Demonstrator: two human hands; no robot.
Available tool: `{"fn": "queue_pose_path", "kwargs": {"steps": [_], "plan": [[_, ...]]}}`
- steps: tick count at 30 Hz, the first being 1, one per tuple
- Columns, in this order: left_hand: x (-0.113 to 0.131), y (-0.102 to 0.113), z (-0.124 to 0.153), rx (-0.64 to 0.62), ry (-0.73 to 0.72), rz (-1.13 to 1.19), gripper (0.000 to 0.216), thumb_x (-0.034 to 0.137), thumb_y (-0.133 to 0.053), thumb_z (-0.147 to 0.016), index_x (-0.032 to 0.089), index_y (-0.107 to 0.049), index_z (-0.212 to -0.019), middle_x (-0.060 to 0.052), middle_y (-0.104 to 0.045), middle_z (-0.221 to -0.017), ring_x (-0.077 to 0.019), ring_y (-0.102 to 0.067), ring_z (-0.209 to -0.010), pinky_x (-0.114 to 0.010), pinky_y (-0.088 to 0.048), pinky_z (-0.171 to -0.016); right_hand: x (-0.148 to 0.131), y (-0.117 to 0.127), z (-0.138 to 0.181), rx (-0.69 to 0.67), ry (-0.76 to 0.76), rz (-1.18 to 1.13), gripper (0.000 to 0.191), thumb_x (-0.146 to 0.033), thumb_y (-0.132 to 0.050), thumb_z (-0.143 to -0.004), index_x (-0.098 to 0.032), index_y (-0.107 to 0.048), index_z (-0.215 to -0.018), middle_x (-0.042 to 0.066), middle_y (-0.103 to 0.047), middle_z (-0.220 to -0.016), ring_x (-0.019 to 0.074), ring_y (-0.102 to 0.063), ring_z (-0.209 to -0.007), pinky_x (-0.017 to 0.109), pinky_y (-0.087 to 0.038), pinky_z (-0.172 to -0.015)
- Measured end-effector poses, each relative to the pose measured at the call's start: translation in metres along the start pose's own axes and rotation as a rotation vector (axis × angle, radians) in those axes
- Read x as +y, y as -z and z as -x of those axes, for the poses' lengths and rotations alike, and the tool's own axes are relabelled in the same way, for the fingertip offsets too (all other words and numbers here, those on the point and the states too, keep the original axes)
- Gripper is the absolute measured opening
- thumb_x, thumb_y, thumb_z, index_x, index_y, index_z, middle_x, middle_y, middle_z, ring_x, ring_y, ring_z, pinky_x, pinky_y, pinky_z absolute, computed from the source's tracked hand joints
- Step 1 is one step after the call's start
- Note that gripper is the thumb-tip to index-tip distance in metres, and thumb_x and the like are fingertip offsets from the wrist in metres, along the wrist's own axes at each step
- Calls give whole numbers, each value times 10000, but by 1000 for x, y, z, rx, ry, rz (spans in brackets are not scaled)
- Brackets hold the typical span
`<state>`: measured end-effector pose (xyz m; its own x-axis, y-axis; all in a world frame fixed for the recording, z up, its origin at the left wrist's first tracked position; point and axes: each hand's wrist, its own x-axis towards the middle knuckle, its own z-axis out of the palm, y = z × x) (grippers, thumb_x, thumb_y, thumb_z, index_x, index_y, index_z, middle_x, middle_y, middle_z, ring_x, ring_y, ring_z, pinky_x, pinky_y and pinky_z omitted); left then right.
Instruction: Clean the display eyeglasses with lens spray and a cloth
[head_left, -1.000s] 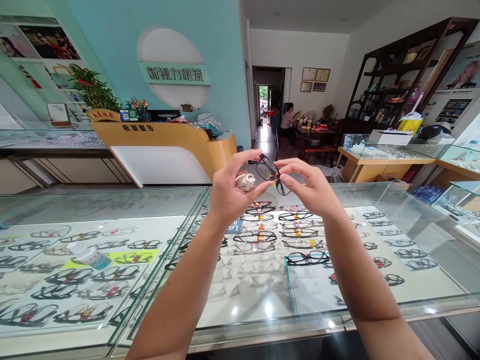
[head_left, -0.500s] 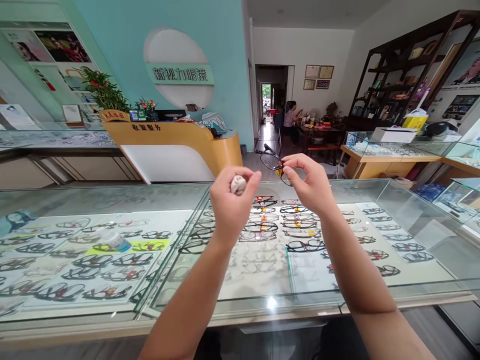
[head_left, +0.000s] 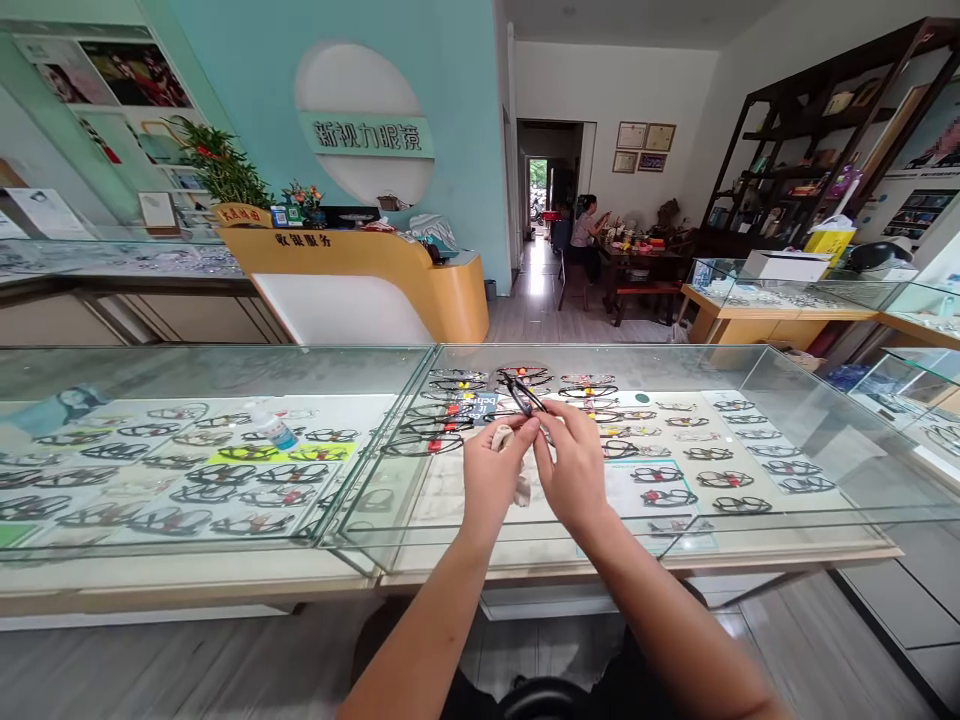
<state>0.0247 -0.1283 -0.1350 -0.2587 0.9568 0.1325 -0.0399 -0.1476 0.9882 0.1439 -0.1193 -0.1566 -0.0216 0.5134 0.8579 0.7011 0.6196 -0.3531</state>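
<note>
My right hand pinches a pair of dark-framed eyeglasses, whose arms point up and away from me. Close against it, my left hand is closed on a crumpled pale cloth, which hangs out below the fingers. The fingertips of both hands meet at the near end of the glasses. Whether the cloth touches a lens is hidden by the fingers. Both hands hover above the glass display case, where rows of eyeglasses lie under the glass.
A small bottle with blue liquid stands on the left part of the case. Beyond are a yellow cashier counter and, at the back, a seated person by a table. More glass cases stand at the right.
My right hand has lowered the glasses and come inward to my left hand. The cloth, bunched in my left fist before, now hangs partly loose. The view has tilted downward.
</note>
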Motion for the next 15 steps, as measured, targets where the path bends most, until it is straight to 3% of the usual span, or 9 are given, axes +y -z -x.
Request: {"fn": "queue_pose_path", "kwargs": {"steps": [3, 5, 7, 8, 9, 11, 13, 15], "plan": [[-13, 12, 9, -21, 13, -57, 407, 562, -866, -829, 184, -833, -975, 16, -635, -683, -108, -538, -580, -222, -488, -535, -4, 10, 24, -83, -36, -71, 269, -245, -585, -1074, -218, -750, -1284, 184, -770, -1369, 321, -722, -1285, 515, -585, -1094], [-13, 25, 8, -71, 61, -186, 455, 598, -843, -823, 182, -833, -1008, 40, -545, -584, -111, -474, -477, -235, -405, -438, 2, 22, 33, -155, -86, -188, 221, -281, -605, -1061, -228, -750, -1219, 164, -768, -1363, 302, -703, -1299, 479, -581, -1081], [-6, 40, 1, -163, 127, -391, 507, 631, -789, -845, 195, -834, -1101, 47, -525, -542, -141, -442, -385, -272, -337, -372, 18, 36, 39, -210, -229, -303, 164, -336, -620, -1035, -230, -717, -955, 104, -779, -1093, 249, -713, -1055, 372, -583, -864], [0, 47, -5, -204, 85, -493, 494, 622, -770, -857, 192, -838, -1092, 21, -598, -587, -148, -467, -396, -284, -352, -389, 29, 42, 42, -225, -351, -328, 268, -377, -634, -1013, -236, -615, -786, 45, -688, -846, 204, -639, -830, 322, -520, -716], [5, 54, -13, -242, 20, -603, 460, 604, -746, -876, 199, -842, -1070, -6, -668, -636, -164, -521, -436, -295, -400, -438, 41, 47, 46, -250, -480, -336, 429, -415, -642, -987, -250, -438, -647, -16, -496, -653, 161, -485, -662, 302, -415, -625], [17, 63, -30, -327, -163, -839, 383, 562, -690, -925, 223, -845, -1015, -61, -820, -889, -234, -713, -700, -320, -519, -620, 64, 54, 55, -340, -661, -376, 579, -468, -593, -986, -272, -200, -609, -67, -198, -579, 117, -233, -577, 310, -247, -573], [25, 66, -47, -420, -301, -1076, 337, 504, -634, -962, 243, -845, -989, -71, -854, -1125, -304, -762, -1050, -348, -541, -820, 80, 56, 64, -408, -708, -403, 610, -527, -568, -977, -282, -157, -599, -72, -130, -576, 103, -143, -567, 324, -175, -558], [29, 61, -61, -558, -314, -1287, 335, 499, -626, -968, 255, -847, -1024, -72, -852, -1136, -323, -743, -1122, -357, -510, -828, 87, 57, 71, -462, -715, -436, 643, -589, -580, -956, -280, -152, -588, -68, -126, -577, 99, -126, -574, 328, -161, -565]]}}
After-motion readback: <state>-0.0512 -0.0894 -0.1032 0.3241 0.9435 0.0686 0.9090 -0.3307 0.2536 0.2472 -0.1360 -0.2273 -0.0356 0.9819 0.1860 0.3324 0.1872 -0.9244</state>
